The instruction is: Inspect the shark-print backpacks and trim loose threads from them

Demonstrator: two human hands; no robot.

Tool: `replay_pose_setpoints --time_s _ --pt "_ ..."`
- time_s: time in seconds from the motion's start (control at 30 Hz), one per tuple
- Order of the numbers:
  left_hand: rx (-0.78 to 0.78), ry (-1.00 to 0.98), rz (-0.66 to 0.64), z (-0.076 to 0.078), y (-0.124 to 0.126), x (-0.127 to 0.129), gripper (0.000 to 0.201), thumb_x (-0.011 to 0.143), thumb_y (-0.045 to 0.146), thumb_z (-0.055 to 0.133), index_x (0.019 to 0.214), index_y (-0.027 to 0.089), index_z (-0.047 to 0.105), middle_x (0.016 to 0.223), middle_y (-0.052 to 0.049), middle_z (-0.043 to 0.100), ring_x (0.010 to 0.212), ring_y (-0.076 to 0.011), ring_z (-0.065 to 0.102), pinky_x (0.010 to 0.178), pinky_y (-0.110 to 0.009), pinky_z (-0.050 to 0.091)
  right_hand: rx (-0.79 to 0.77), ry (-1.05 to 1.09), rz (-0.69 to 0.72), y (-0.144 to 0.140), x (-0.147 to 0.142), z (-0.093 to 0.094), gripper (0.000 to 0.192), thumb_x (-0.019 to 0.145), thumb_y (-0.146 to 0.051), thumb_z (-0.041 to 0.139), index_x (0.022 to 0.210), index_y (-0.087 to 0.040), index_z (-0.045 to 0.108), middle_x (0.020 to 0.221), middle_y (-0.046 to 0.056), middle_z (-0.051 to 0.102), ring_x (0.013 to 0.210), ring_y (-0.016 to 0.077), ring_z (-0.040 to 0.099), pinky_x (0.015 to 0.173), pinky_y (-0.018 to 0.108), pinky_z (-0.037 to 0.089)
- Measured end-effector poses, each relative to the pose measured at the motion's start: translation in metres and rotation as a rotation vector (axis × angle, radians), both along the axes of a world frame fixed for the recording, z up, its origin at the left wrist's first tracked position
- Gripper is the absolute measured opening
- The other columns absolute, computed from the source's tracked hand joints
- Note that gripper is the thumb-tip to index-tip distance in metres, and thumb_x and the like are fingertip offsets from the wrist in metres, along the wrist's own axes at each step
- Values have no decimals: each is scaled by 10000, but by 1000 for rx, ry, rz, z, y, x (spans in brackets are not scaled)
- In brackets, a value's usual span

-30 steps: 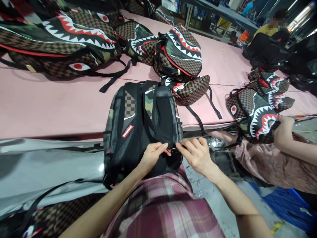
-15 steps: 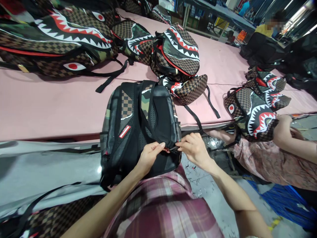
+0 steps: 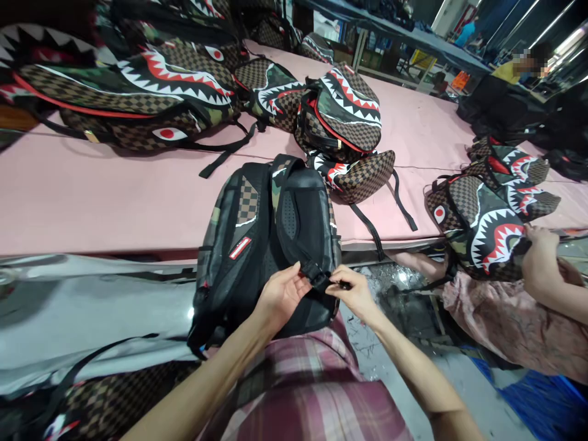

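I see the black backpack lying back-side up, half on the pink table, half over my lap. My left hand and right hand pinch the strap buckle at its lower right, fingers clamped on it; half a second ago they met lower, at the seam. Beyond the backpack sits a shark-mouth bag. To its right, a co-worker's hand grips another bag.

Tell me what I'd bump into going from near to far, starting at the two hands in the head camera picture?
Left hand and right hand → black buckle → backpack lying face down → pink table → shark-mouth backpack.
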State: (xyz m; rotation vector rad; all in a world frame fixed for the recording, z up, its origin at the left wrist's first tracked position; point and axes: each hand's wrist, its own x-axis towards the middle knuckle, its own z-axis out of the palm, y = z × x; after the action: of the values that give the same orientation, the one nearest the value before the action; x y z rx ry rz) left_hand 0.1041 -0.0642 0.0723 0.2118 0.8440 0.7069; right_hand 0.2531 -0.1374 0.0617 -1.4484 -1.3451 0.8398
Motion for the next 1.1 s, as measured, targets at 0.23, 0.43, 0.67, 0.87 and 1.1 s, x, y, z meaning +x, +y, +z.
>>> replay_pose_setpoints --time_s 0.23,0.43,0.67,0.87,1.1 --pt "42 116 -83 23 2 5 157 778 122 578 622 99 583 568 -51 636 519 -124 616 559 -240 525 -7 -517 1 -18 36 51 280 804 -346 612 1040 -202 569 935 39 617 849 170 568 759 292 430" --pt "75 181 -107 31 -1 9 141 761 123 590 624 95 575 553 -47 627 504 -122 608 551 -243 523 95 -894 147 -17 40 78 227 871 -370 523 862 -179 646 778 39 653 717 150 556 652 264 386" --pt "83 190 -116 33 -3 11 144 775 102 556 633 85 567 546 -50 625 495 -123 606 540 -248 528 122 -1023 294 -6 46 81 281 879 -410 497 845 -182 658 742 29 647 692 145 539 635 262 346" --pt "73 199 -123 32 -5 13 143 768 98 562 626 94 547 525 -41 610 486 -122 599 535 -251 529 98 -949 322 -2 49 81 317 885 -419 482 805 -173 665 713 25 645 668 133 544 636 254 355" --pt "73 216 -133 31 -4 14 130 745 101 593 626 101 542 530 -39 608 487 -125 597 536 -257 527 44 -942 294 -5 55 84 278 870 -410 511 864 -177 664 772 36 659 724 148 570 668 257 379"
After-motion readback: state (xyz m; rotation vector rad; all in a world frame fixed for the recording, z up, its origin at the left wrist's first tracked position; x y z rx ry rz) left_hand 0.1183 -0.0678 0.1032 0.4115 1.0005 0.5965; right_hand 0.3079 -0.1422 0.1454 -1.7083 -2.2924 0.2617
